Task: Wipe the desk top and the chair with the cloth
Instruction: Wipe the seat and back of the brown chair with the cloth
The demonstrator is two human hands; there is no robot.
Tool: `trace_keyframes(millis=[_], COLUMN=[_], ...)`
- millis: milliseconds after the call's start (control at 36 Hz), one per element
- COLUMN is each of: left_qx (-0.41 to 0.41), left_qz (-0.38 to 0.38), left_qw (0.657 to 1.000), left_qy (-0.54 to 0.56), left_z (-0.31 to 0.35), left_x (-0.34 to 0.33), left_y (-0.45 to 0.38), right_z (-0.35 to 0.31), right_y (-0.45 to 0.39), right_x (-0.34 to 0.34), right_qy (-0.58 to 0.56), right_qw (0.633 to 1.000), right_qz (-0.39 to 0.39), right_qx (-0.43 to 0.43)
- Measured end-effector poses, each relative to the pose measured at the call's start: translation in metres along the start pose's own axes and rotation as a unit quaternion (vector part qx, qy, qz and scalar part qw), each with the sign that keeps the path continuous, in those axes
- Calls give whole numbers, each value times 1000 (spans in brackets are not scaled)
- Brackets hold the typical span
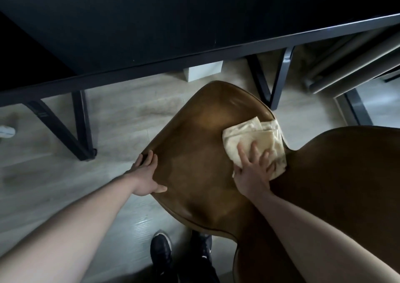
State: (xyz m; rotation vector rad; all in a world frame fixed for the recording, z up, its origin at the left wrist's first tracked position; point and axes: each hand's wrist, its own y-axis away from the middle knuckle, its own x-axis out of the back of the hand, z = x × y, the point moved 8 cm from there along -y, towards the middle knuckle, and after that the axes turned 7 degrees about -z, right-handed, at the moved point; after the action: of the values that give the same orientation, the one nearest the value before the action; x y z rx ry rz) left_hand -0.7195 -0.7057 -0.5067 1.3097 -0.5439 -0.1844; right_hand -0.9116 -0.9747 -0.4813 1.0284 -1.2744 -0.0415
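A brown leather chair (194,163) stands in front of me, its seat toward the dark desk top (151,23) and its backrest at the right. A cream folded cloth (255,135) lies on the seat's right side, near where seat and backrest meet. My right hand (253,170) presses flat on the cloth with its fingers spread. My left hand (147,174) grips the seat's left edge, thumb on top and fingers along the rim.
The desk's black angled legs (65,127) stand left and behind the chair on a pale wood floor. A white box (203,70) sits under the desk. Grey slats (350,62) lie at the right. My dark shoes (162,254) are below the seat.
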Motion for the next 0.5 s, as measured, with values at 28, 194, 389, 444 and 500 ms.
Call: trace_keyframes(millis=[28,194,389,444,500], left_qx=[0,-22,-47,-54,-61], left_qz=[0,21,96,121,153], left_qw=[1000,999,994,991,986], left_qy=[0,22,37,34,39], left_z=[0,-5,-12,-13,-13], left_x=[0,-1,-4,-6,-9], left_y=[1,1,2,4,9], right_z=[-5,-50,-122,-123,-120], right_y=[7,57,99,103,104], right_x=[-7,-50,-75,-74,-69], right_qy=[-1,-36,-40,-48,-37], right_qw=[1000,996,984,982,981], right_qz=[-14,-50,-53,-40,-25], right_qx=[10,57,165,180,189])
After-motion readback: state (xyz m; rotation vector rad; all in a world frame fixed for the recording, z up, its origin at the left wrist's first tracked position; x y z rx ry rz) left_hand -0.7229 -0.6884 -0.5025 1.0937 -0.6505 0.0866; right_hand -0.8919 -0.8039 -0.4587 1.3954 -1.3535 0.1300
